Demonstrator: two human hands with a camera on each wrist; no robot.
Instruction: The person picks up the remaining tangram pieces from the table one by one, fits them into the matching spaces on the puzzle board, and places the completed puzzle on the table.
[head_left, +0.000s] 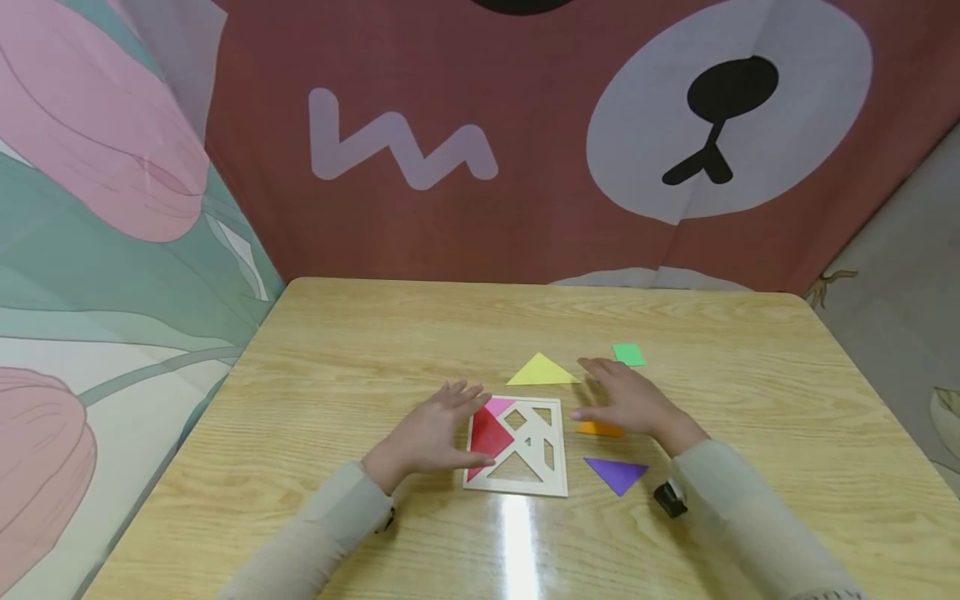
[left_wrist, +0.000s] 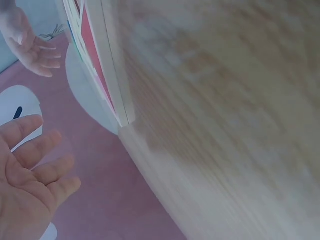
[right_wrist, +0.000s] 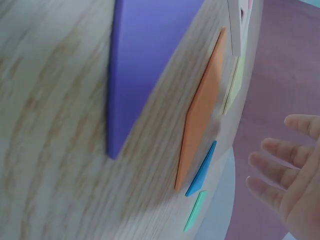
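Observation:
A white tangram frame [head_left: 553,487] lies on the table; a red triangle [head_left: 489,442] and a pink piece [head_left: 498,406] sit in its left part, and its other cut-outs show bare wood. My left hand [head_left: 429,435] hovers at the frame's left edge, fingers spread, holding nothing. Palm down, my right hand [head_left: 633,402] hangs over the orange piece [head_left: 600,429], fingers extended and nothing in them. A small blue piece [right_wrist: 202,170] is mostly hidden by that hand in the head view. Around lie a yellow triangle [head_left: 543,372], a green piece [head_left: 629,354] and a purple triangle [head_left: 618,475].
The light wooden table [head_left: 360,333] ends at a brown cloth [head_left: 540,217] with a cartoon face behind it. A flower-patterned cloth [head_left: 97,208] hangs at the left. Glare from a light streaks the table's front.

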